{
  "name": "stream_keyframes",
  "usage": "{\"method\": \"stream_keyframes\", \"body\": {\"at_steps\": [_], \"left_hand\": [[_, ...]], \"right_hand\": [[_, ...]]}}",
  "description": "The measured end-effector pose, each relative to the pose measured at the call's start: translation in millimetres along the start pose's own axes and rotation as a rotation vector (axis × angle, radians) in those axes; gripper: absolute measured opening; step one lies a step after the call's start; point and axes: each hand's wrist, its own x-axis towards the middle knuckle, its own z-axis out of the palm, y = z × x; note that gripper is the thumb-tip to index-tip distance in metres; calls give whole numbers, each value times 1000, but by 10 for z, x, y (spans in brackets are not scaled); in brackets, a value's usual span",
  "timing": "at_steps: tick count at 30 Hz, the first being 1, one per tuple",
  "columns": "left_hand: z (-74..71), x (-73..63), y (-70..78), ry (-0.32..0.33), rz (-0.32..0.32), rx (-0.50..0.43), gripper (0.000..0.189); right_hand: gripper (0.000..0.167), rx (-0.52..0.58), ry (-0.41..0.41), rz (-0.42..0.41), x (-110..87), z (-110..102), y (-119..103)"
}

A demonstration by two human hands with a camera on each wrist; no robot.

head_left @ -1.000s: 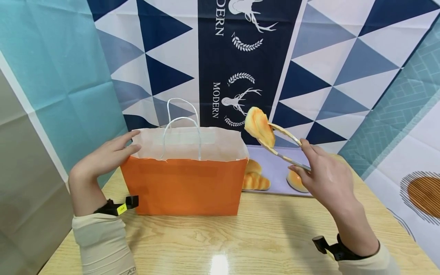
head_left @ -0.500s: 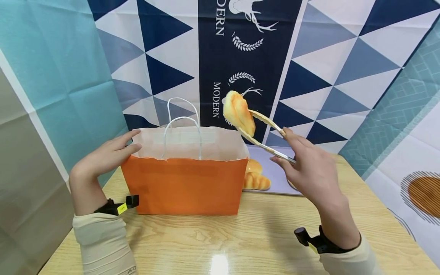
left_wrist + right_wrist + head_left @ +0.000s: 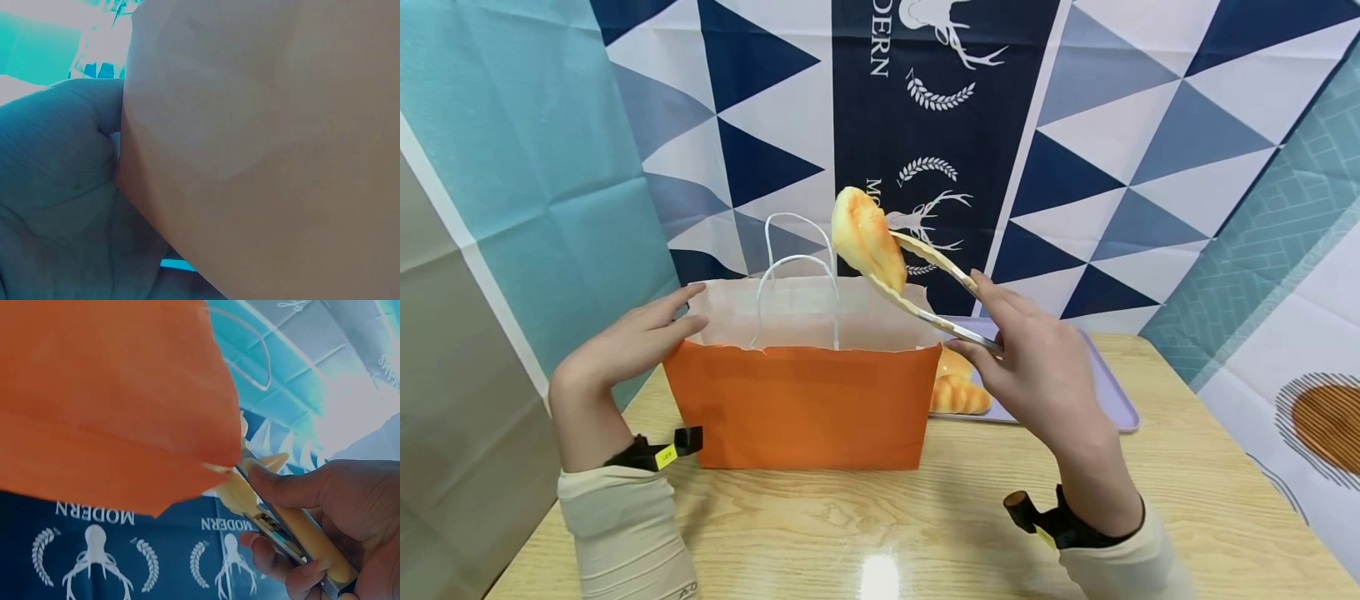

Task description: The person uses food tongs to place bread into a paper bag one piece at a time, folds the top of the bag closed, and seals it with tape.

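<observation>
An orange paper bag (image 3: 805,408) with a white inside and white twisted handles stands upright on the table. My left hand (image 3: 625,346) holds its left upper edge, thumb and forefinger apart at the rim; in the left wrist view the palm (image 3: 56,175) lies beside the bag's panel, and some fingers are hidden behind it. My right hand (image 3: 1037,367) grips a pair of tongs (image 3: 958,331) with tan handles, seen closer in the right wrist view. Between the tong tips is a golden, pale-sided bread roll (image 3: 865,237), raised in front of the bag's right part and above its front rim.
Behind the bag's right side lies a lilac tray (image 3: 1108,392), carrying a ridged croissant-like bread (image 3: 958,395) and a round bun (image 3: 955,363), both partly hidden by the bag. A patterned cloth (image 3: 940,133) hangs close behind the wooden table (image 3: 850,525).
My right hand has carried the tongs and bread roll leftward and slightly up, from above the tray to the bag's opening. My left hand and the bag have stayed in place.
</observation>
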Motion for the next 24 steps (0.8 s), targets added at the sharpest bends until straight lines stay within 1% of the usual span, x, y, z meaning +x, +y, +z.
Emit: {"method": "stream_keyframes", "body": {"at_steps": [10,20,24], "left_hand": [[28,-9,25,-2,-8,-12,74],[21,3,8,3,3,-5,73],[12,9,-1,1,8,-1,73]], "right_hand": [[77,80,-63,-24,47,85,-162],[75,114,-69,-62,135,184,-347],[72,112,-89,-77,148,229,-403]]}}
